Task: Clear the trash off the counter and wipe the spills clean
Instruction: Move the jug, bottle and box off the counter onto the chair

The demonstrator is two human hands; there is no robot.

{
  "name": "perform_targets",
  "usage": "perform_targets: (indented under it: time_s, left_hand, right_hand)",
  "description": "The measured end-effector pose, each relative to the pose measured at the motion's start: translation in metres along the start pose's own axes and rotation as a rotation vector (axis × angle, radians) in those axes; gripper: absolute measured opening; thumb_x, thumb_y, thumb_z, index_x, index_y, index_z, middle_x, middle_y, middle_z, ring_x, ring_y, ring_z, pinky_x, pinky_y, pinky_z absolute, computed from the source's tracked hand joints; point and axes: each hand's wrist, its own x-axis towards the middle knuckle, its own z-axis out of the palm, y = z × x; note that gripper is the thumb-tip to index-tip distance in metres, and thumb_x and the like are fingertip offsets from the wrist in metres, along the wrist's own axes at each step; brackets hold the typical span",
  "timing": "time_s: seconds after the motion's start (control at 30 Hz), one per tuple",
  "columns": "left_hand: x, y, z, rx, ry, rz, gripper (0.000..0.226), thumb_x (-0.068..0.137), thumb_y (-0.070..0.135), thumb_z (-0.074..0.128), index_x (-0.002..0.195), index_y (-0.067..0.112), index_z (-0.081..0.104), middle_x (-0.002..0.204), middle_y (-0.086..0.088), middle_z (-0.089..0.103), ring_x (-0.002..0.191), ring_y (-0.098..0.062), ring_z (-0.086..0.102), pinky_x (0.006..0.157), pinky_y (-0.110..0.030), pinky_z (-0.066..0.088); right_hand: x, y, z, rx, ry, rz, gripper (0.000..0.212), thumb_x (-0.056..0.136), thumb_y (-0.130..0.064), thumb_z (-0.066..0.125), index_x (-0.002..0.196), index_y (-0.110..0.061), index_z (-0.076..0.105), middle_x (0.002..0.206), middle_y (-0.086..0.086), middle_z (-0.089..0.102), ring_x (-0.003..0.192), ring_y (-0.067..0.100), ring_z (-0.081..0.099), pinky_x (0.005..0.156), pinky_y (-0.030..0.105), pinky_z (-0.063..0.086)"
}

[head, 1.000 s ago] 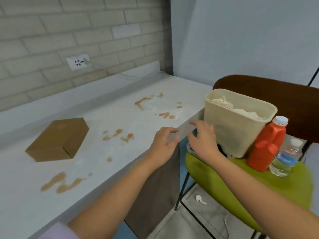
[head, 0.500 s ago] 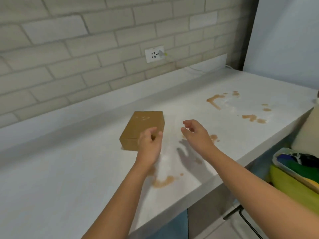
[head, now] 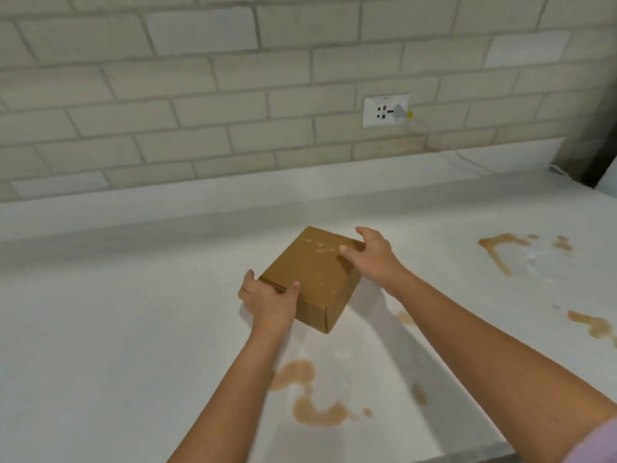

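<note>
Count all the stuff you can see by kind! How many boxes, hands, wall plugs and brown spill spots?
cardboard box: 1
hands: 2, left hand and right hand, both on the box
wall outlet: 1
brown spill patches on the counter: 4 main ones, plus small droplets
Total: 8

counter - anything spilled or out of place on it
Yes. Brown spills stain the white counter: one puddle near the front edge, more streaks at right. A cardboard box sits askew, gripped by the left hand and right hand.
</note>
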Motion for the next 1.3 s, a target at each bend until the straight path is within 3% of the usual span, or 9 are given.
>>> perform_targets:
  time_s: [0.17,0.3,0.43,0.63,0.73,0.87,1.0,1.13,1.3]
  left_hand:
    - [0.006,-0.003,0.001,-0.063,0.103,-0.151,0.077,0.085,0.028,0.066,0.144,0.005,0.023,0.149,-0.013,0.027,0.130,-0.033,0.040,0.106,-0.040,0.034]
    - [-0.001,-0.006,0.006,-0.103,-0.008,-0.160,0.037,0.095,0.033,0.048,0.113,0.003,0.059,0.109,-0.007,0.062,0.093,-0.022,0.058,0.080,-0.031,0.043]
    - [-0.001,0.001,0.008,-0.105,0.017,-0.101,0.037,0.098,0.030,0.039,0.121,0.004,0.052,0.117,-0.009,0.058,0.095,-0.022,0.053,0.079,-0.031,0.038]
    - [-0.011,0.020,-0.002,-0.203,-0.131,-0.018,0.042,0.098,0.042,0.030,0.137,0.027,0.026,0.118,-0.001,0.054,0.102,-0.022,0.054,0.085,-0.037,0.046]
    - [-0.022,0.027,-0.010,-0.206,-0.211,0.008,0.040,0.097,0.049,0.027,0.133,0.031,0.028,0.110,0.001,0.057,0.095,-0.021,0.055,0.076,-0.035,0.046]
    - [-0.045,0.030,-0.016,-0.200,-0.332,0.026,0.042,0.095,0.053,0.026,0.132,0.032,0.030,0.111,0.004,0.055,0.101,-0.019,0.055,0.092,-0.041,0.048]
    - [-0.080,0.031,-0.006,-0.213,-0.474,0.065,0.036,0.095,0.053,0.026,0.125,0.034,0.033,0.101,0.010,0.054,0.090,-0.011,0.057,0.073,-0.031,0.050]
    - [-0.129,0.031,0.023,-0.166,-0.643,0.084,0.040,0.095,0.055,0.026,0.127,0.033,0.033,0.111,0.004,0.055,0.098,-0.015,0.056,0.089,-0.040,0.049]
    - [-0.196,0.032,0.066,-0.103,-0.842,0.105,0.033,0.096,0.055,0.024,0.122,0.035,0.032,0.103,0.007,0.053,0.094,-0.014,0.056,0.087,-0.041,0.050]
  right_hand:
    - [0.023,0.010,0.003,-0.004,-0.143,0.079,0.064,0.091,-0.046,0.048,0.144,-0.015,0.029,0.145,0.007,0.039,0.130,0.026,0.042,0.107,0.038,0.037]
    - [0.033,0.008,0.004,-0.035,-0.079,0.082,0.042,0.092,-0.038,0.046,0.111,-0.003,0.059,0.116,0.014,0.063,0.101,0.027,0.059,0.087,0.039,0.047]
    - [0.027,0.004,0.001,-0.023,-0.032,0.095,0.034,0.092,-0.029,0.045,0.104,-0.001,0.060,0.106,0.015,0.064,0.082,0.022,0.054,0.073,0.034,0.042]
    - [-0.011,0.000,-0.018,0.116,0.132,0.118,0.025,0.092,-0.023,0.046,0.105,-0.005,0.059,0.106,0.009,0.062,0.097,0.027,0.058,0.085,0.039,0.047]
    - [-0.043,-0.004,-0.028,0.169,0.236,0.126,0.023,0.093,-0.027,0.047,0.105,-0.012,0.059,0.101,0.001,0.059,0.094,0.021,0.054,0.086,0.036,0.045]
    - [-0.093,0.000,-0.040,0.217,0.376,0.142,0.023,0.091,-0.035,0.050,0.100,-0.015,0.058,0.096,-0.002,0.058,0.091,0.019,0.053,0.084,0.034,0.044]
    - [-0.147,0.016,-0.057,0.214,0.519,0.200,0.024,0.091,-0.038,0.048,0.097,-0.016,0.053,0.093,-0.003,0.056,0.087,0.018,0.052,0.076,0.032,0.042]
    - [-0.209,0.045,-0.086,0.195,0.671,0.296,0.024,0.092,-0.039,0.046,0.097,-0.016,0.052,0.095,-0.001,0.057,0.087,0.019,0.053,0.074,0.032,0.041]
    - [-0.283,0.084,-0.126,0.222,0.857,0.395,0.022,0.092,-0.036,0.048,0.091,-0.015,0.053,0.086,-0.002,0.055,0.084,0.020,0.052,0.070,0.032,0.038]
